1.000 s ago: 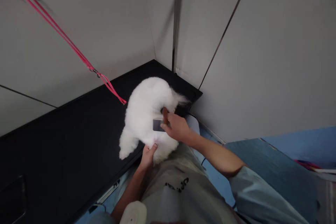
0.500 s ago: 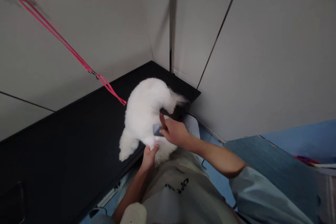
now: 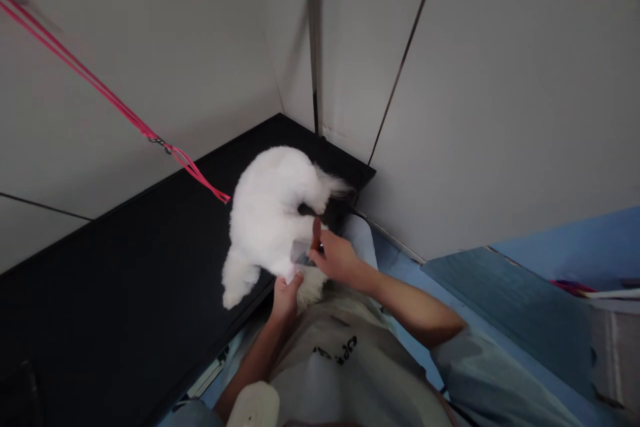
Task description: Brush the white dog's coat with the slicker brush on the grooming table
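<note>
A small white fluffy dog [image 3: 273, 213] stands on a black grooming table [image 3: 125, 267], its rear toward me. My left hand [image 3: 285, 297] is closed around one of the dog's hind legs at the table's near edge. My right hand [image 3: 337, 257] grips a slicker brush [image 3: 303, 250] with a grey metal pad and presses it against the fur of the dog's hindquarters just above my left hand. A pink leash [image 3: 115, 103] runs taut from the dog's neck area up to the upper left.
Grey wall panels close in the table's corner, and a metal pole [image 3: 314, 40] rises behind the dog. Blue flooring [image 3: 520, 300] lies to the right. My grey apron [image 3: 340, 373] fills the lower middle.
My right hand has drawn the brush down the dog's rump toward my left hand. The view has shifted slightly; the left hand keeps its hold on the leg.
</note>
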The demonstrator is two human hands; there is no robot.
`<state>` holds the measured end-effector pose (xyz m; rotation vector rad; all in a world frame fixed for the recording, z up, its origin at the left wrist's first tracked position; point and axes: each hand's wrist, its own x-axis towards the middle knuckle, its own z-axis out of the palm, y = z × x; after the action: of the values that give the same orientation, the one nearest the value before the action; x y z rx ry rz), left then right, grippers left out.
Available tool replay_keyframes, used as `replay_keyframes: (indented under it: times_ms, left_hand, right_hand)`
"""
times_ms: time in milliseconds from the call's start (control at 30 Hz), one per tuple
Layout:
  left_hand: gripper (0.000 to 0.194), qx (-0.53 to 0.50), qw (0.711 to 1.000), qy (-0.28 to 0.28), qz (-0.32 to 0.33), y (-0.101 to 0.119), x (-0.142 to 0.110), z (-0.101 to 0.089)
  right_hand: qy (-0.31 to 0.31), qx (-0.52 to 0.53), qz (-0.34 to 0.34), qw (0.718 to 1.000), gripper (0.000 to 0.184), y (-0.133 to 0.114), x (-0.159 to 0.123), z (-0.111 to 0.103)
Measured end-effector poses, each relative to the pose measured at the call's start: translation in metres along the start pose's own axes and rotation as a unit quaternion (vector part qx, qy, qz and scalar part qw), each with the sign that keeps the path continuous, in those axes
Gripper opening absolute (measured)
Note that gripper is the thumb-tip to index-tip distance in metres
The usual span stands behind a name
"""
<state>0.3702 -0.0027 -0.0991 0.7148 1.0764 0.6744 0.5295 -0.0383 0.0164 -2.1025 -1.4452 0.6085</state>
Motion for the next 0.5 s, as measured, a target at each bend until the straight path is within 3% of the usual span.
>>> replay_keyframes:
  times_ms: [100,167,233,267,333,400,500]
  left_hand:
    - [0.053,0.016,1.0,0.007,0.012,-0.001,0.001,0.0]
    - [0.047,0.013,0.999,0.021,0.022,-0.001,0.0,0.002]
    - [0.044,0.01,0.998,0.051,0.043,-0.003,0.001,0.005]
    - [0.044,0.012,0.996,0.067,0.056,-0.004,0.001,0.007]
    - [0.043,0.029,0.994,0.086,0.065,-0.007,0.003,0.01]
    - [0.043,0.052,0.993,0.081,0.063,-0.011,0.007,0.01]
    - [0.04,0.091,0.989,0.081,0.084,-0.018,0.015,0.005]
  right_hand:
    - [0.095,0.018,0.015,0.995,0.015,0.004,-0.004,0.002]
    - [0.071,0.056,0.008,0.996,0.015,0.008,-0.007,0.005]
    - [0.024,0.084,0.036,0.996,0.013,0.015,-0.009,0.009]
    - [0.033,0.086,0.059,0.994,0.012,0.019,-0.01,0.012]
    - [0.124,0.083,0.084,0.985,0.012,0.028,-0.013,0.018]
    - [0.186,0.099,0.06,0.976,0.014,0.033,-0.016,0.024]
    - [0.123,0.153,0.049,0.979,0.011,0.038,-0.017,0.031]
